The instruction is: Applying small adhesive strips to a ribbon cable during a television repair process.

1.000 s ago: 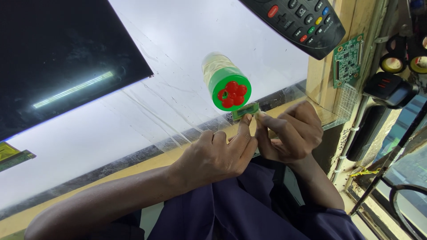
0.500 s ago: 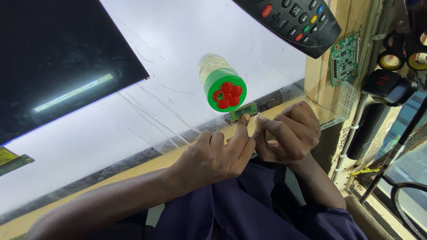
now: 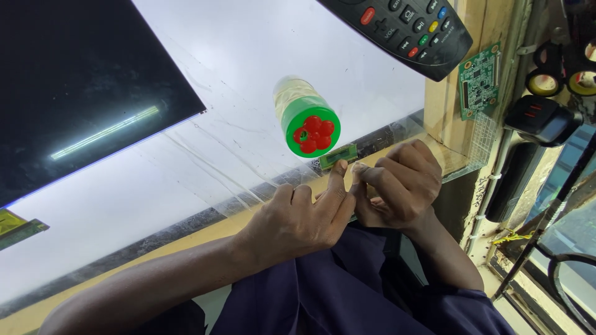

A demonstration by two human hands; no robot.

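Observation:
A small green circuit strip (image 3: 338,156) lies at the near edge of the white backlight sheet (image 3: 186,186). My left hand (image 3: 298,217) reaches up to it, index fingertip pressed on its lower edge, the other fingers curled and the thumb hidden. My right hand (image 3: 397,186) is beside it, thumb and forefinger pinched together at the strip's right end. A clear bottle with a green cap and red flower-shaped nozzle (image 3: 307,124) lies on the sheet just above the strip.
A black display panel (image 3: 81,93) covers the upper left. A black remote control (image 3: 410,31) lies at the top. A green circuit board (image 3: 479,80) leans on the wooden frame (image 3: 441,105) at the right. Tape rolls (image 3: 546,80) and black devices crowd the far right.
Both hands stay at the strip. My left index finger has straightened up to it, and the bottle sits slightly further from my fingers than a second ago.

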